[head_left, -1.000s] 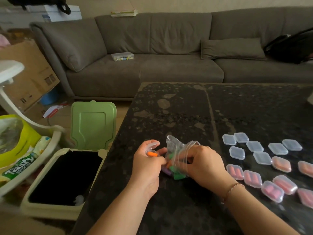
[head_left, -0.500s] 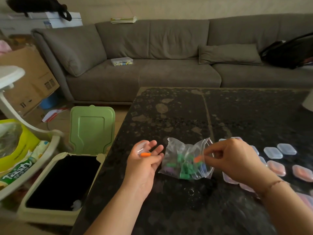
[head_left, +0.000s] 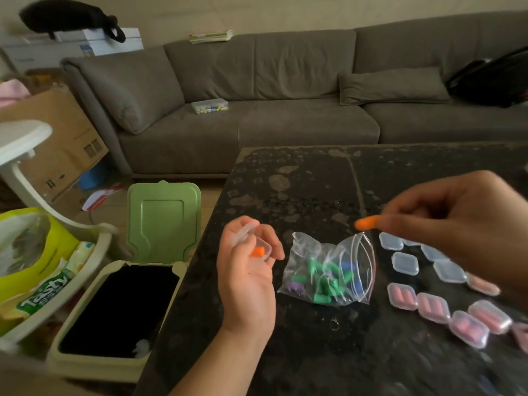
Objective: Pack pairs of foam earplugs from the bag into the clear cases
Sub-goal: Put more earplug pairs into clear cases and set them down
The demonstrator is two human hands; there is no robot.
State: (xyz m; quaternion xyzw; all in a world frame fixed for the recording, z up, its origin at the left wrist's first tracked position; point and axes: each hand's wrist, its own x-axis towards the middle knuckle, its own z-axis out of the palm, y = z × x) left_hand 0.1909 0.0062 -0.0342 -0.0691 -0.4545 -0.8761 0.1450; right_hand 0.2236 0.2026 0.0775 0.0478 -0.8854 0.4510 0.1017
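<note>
Right hand (head_left: pixel 457 224) pinches 1 orange earplug (head_left: pixel 367 222) above the bag (head_left: pixel 328 270) on the worktop (head_left: pixel 300 190).
Left hand (head_left: pixel 245 270) cradles an open clear case (head_left: pixel 258 247) already holding 1 orange plug (head_left: pixel 258 250); next, the 2nd likely goes beside it before the lid shuts.

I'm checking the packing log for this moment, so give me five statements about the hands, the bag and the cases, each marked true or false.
1. The right hand pinches an orange earplug above the table. True.
2. The open case in the left hand is empty. False: it already holds one orange earplug.
3. The zip bag lies on the table, held by neither hand. True.
4. The bag holds mostly pink earplugs. False: mostly green, with some purple and blue.
5. Every clear case on the table is filled. False: several empty cases lie behind the filled pink ones.
</note>
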